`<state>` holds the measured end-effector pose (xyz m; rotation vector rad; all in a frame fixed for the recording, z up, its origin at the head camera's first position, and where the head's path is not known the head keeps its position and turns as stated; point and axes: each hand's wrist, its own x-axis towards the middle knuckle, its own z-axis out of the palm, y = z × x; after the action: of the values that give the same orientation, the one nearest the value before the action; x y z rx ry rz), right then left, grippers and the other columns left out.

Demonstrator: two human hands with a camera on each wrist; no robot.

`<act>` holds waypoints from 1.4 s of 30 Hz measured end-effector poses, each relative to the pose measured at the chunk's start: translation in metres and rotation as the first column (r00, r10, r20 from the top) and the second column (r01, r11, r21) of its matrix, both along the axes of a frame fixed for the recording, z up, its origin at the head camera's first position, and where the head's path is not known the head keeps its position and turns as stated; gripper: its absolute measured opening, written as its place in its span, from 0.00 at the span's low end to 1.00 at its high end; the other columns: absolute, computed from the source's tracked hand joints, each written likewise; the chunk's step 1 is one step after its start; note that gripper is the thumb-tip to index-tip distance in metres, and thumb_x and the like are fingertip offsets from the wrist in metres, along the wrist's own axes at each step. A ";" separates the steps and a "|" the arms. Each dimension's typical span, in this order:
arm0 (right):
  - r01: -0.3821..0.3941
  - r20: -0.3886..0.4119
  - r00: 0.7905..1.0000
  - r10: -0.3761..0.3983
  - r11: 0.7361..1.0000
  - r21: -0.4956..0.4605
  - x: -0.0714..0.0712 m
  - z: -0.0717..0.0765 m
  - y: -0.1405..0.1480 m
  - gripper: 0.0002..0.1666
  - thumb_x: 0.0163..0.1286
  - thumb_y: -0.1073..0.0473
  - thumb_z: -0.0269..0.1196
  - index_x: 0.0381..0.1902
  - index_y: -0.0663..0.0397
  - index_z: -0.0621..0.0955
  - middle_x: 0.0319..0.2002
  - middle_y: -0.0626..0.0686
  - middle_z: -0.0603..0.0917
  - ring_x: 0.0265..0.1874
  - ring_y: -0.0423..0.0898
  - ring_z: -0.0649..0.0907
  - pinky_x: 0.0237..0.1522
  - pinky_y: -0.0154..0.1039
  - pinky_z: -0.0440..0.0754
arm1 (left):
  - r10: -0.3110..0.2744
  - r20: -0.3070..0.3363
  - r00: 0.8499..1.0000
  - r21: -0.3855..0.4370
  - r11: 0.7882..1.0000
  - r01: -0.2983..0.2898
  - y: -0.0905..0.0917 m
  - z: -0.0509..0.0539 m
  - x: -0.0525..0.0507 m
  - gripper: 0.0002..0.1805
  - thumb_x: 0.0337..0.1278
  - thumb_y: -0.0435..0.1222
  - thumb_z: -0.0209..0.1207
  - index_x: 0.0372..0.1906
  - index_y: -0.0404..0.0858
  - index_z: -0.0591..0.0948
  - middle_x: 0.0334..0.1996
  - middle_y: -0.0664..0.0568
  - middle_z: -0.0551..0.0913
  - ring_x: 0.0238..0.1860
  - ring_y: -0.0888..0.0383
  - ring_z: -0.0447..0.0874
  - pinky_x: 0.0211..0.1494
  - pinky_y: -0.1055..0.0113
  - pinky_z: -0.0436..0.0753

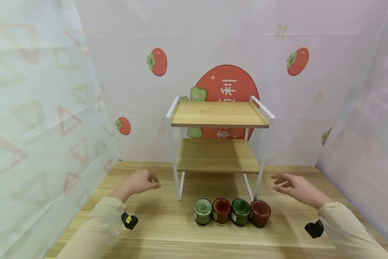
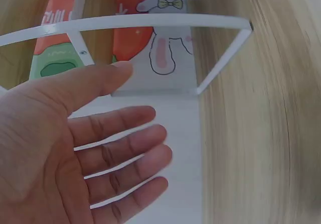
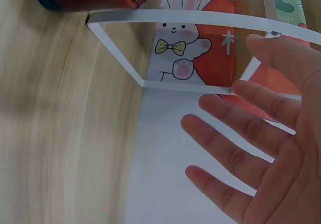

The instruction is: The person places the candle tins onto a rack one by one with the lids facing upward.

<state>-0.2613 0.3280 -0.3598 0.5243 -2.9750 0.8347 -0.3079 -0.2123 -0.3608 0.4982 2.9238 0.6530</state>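
Observation:
In the head view, several small glass jars stand in a row before a white-framed wooden shelf rack [image 1: 219, 154]: a pale green jar [image 1: 202, 211], a red-brown jar [image 1: 221, 211], a dark green jar [image 1: 240, 212] and another red-brown jar [image 1: 260, 213] at the right end. My left hand [image 1: 141, 182] is to the left of the rack, apart from it, fingers relaxed and holding nothing. On the other side, my right hand [image 1: 294, 186] hangs right of the rack and jars, also holding nothing. Both wrist views show spread fingers near the rack's white side frame [image 2: 150, 21].
The wooden table [image 1: 155, 230] carries the rack and jars. Behind stands a white backdrop [image 1: 129, 79] printed with red fruit, and similar printed sheets close off the left and right sides. Each of my wrists bears a black device [image 1: 315, 229].

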 end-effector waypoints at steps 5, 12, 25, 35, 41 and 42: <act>-0.007 -0.022 1.000 0.007 1.000 -0.018 -0.001 -0.006 -0.001 0.25 0.71 0.45 0.59 0.58 0.54 0.76 0.48 0.54 0.84 0.42 0.47 0.85 0.40 0.43 0.84 | -0.034 -0.001 0.999 0.265 0.964 0.033 0.004 -0.006 -0.001 0.13 0.62 0.45 0.61 0.41 0.40 0.83 0.33 0.52 0.84 0.35 0.58 0.81 0.36 0.65 0.81; -0.016 -0.035 0.999 0.015 1.000 -0.015 0.002 -0.005 -0.005 0.22 0.71 0.46 0.59 0.56 0.53 0.77 0.45 0.52 0.85 0.39 0.44 0.85 0.39 0.42 0.84 | -0.038 0.111 0.993 0.683 0.729 -0.049 0.015 -0.025 -0.004 0.15 0.64 0.38 0.60 0.48 0.30 0.79 0.41 0.48 0.82 0.43 0.56 0.80 0.51 0.64 0.84; -0.033 -0.029 0.999 0.033 0.999 -0.010 0.007 -0.003 -0.007 0.22 0.70 0.49 0.60 0.56 0.56 0.77 0.44 0.52 0.85 0.37 0.44 0.85 0.37 0.36 0.82 | -0.080 0.301 0.950 0.857 0.461 -0.232 0.043 -0.061 -0.008 0.17 0.60 0.26 0.59 0.53 0.23 0.73 0.43 0.48 0.80 0.47 0.55 0.80 0.53 0.69 0.83; -0.035 -0.024 0.999 0.035 0.999 0.002 0.007 -0.001 -0.007 0.23 0.70 0.47 0.60 0.55 0.55 0.78 0.44 0.51 0.85 0.38 0.43 0.85 0.37 0.36 0.82 | -0.130 0.340 0.931 0.863 0.436 -0.254 0.049 -0.072 -0.010 0.12 0.61 0.24 0.57 0.49 0.25 0.74 0.39 0.51 0.77 0.42 0.60 0.79 0.52 0.71 0.83; -0.034 -0.019 0.999 0.034 0.999 0.001 0.009 0.001 -0.008 0.22 0.70 0.48 0.60 0.55 0.55 0.78 0.43 0.51 0.85 0.37 0.44 0.85 0.37 0.36 0.82 | -0.154 0.347 0.925 0.873 0.413 -0.259 0.050 -0.075 -0.011 0.12 0.60 0.22 0.56 0.48 0.24 0.73 0.38 0.50 0.76 0.43 0.57 0.79 0.51 0.71 0.84; -0.033 -0.018 0.999 0.033 0.999 0.000 0.009 0.001 -0.008 0.22 0.70 0.49 0.60 0.55 0.55 0.78 0.43 0.51 0.85 0.38 0.44 0.84 0.37 0.36 0.82 | -0.158 0.345 0.925 0.874 0.414 -0.255 0.051 -0.076 -0.011 0.11 0.60 0.22 0.56 0.47 0.25 0.73 0.38 0.50 0.76 0.43 0.57 0.79 0.51 0.71 0.84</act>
<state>-0.2519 0.3204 -0.3592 0.5800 -2.9576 0.8285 -0.3191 -0.1616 -0.4364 0.2700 1.9344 2.1138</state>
